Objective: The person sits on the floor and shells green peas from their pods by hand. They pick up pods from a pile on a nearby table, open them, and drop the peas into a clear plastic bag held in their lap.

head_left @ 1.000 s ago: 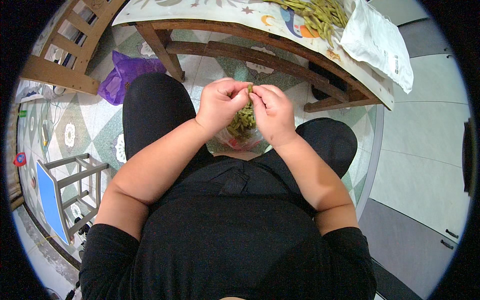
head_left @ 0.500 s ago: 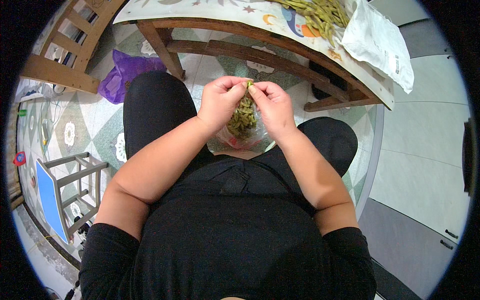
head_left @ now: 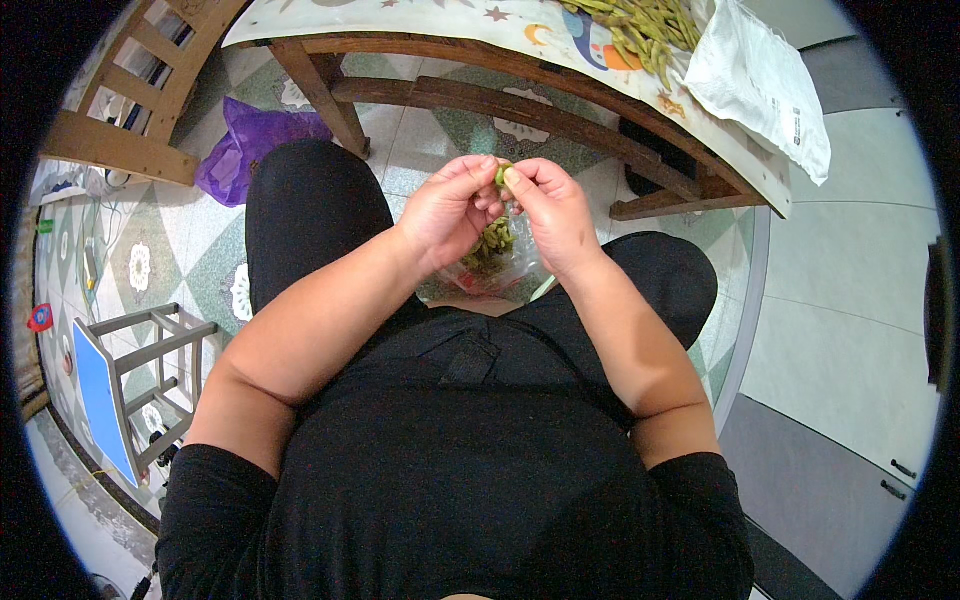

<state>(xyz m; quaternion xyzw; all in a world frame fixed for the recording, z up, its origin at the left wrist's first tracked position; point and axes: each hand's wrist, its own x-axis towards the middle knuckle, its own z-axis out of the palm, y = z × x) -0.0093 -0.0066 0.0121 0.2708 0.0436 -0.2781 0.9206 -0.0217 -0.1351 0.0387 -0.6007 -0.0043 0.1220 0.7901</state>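
Between my knees, my left hand (head_left: 447,207) and my right hand (head_left: 548,205) meet, both closed, fingertips pinching one small green bean pod (head_left: 501,177). Thumbs and forefingers of both hands press on the pod, which is partly hidden by them. Below the hands lies a clear plastic bag (head_left: 520,268) that holds a heap of green-brown pods or husks (head_left: 489,247); my hands cover part of it. More bean pods (head_left: 650,38) are piled on the table ahead, at its right end.
A wooden table (head_left: 450,48) with a patterned cover stands ahead, a white bag (head_left: 757,85) hanging over its right edge. A purple plastic bag (head_left: 240,150) lies on the floor at left, near a wooden chair (head_left: 118,148). A tipped blue-topped stool (head_left: 103,400) is farther left; cabinets (head_left: 845,260) line the right.
My left hand has turned, its fingers curling more under the pod. The pod shows more between the fingertips, and the heap in the clear bag is more covered by my hands.
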